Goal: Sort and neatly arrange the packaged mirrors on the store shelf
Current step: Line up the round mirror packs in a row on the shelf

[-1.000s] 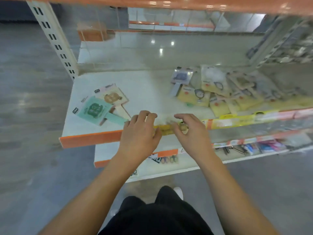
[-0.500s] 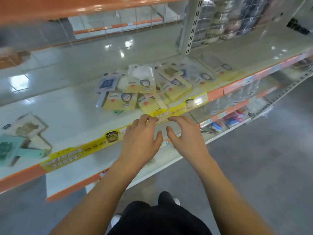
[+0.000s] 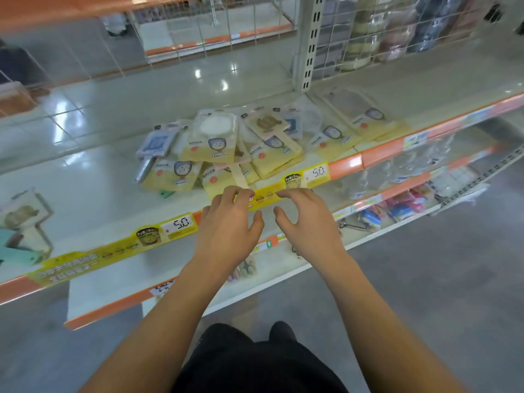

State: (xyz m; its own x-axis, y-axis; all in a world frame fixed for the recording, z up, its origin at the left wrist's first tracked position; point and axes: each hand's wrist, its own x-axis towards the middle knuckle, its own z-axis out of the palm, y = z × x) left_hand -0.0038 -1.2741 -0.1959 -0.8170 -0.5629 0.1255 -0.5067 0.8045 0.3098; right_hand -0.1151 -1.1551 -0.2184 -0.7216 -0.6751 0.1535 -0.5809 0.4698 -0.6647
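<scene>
A loose pile of packaged mirrors [image 3: 249, 148] in yellow-and-clear packs lies on the white shelf [image 3: 93, 177], just beyond my hands. A grey handled mirror pack [image 3: 154, 147] sits at the pile's left edge. At the far left of the shelf lie two separate packs, one with a tan mirror [image 3: 22, 214] and one teal [image 3: 11, 245]. My left hand [image 3: 229, 225] and my right hand [image 3: 306, 219] hover side by side at the shelf's front edge, fingers loosely bent, fingertips over the yellow price strip [image 3: 272, 192]. Neither hand holds anything.
A metal upright [image 3: 309, 41] and wire-grid back panel [image 3: 397, 29] stand behind the pile. A lower shelf [image 3: 397, 211] holds small packaged goods. An orange shelf edge [image 3: 85, 7] hangs overhead. Grey floor lies to the right.
The view has swung right, so the mirror pile now sits straight ahead. Both hands have slid right along the shelf's front edge toward the pile, still empty.
</scene>
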